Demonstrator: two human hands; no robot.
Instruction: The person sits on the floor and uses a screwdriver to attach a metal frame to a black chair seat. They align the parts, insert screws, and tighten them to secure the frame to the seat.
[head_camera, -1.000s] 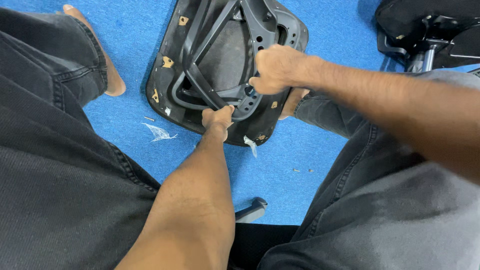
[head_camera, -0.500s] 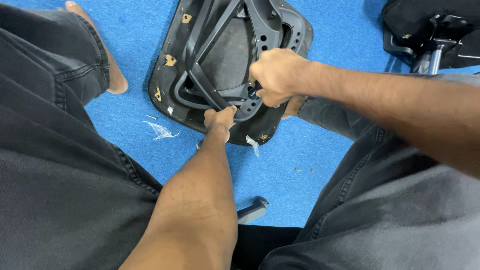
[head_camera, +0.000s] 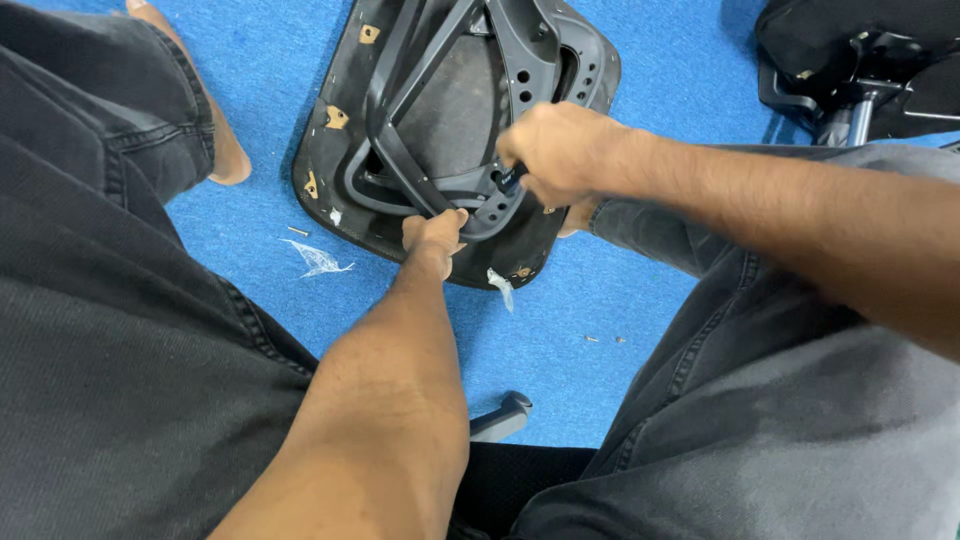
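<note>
Surface: a blue, short-pile carpeted floor (head_camera: 600, 320) is filling the view, with no walls showing. Lying on it, upside down, is a black rounded-square chair seat base (head_camera: 345, 215) of matt hard material, its rim carrying small tan tags. A black moulded plastic bracket frame (head_camera: 420, 80) with curved bars and a row of round holes is sitting against its underside. The person's left hand (head_camera: 435, 235) is reaching from below and pressing on the near edge of the seat, fingers curled together against the lower bar of the frame. The right hand (head_camera: 560, 150) is coming in from the right, closed in a fist around a small dark tool handle (head_camera: 512, 178) that is only partly showing, just above the frame's right side; what the tool is cannot be told. The seat is lying directly under both hands, between the person's legs in dark grey denim trousers (head_camera: 110, 380). A bare foot (head_camera: 215, 140) is resting left of the seat. Scraps of clear plastic film (head_camera: 320, 260) are lying near the seat's lower left edge. Another black chair part with a metal column (head_camera: 860, 100) is lying at the upper right, well apart.
</note>
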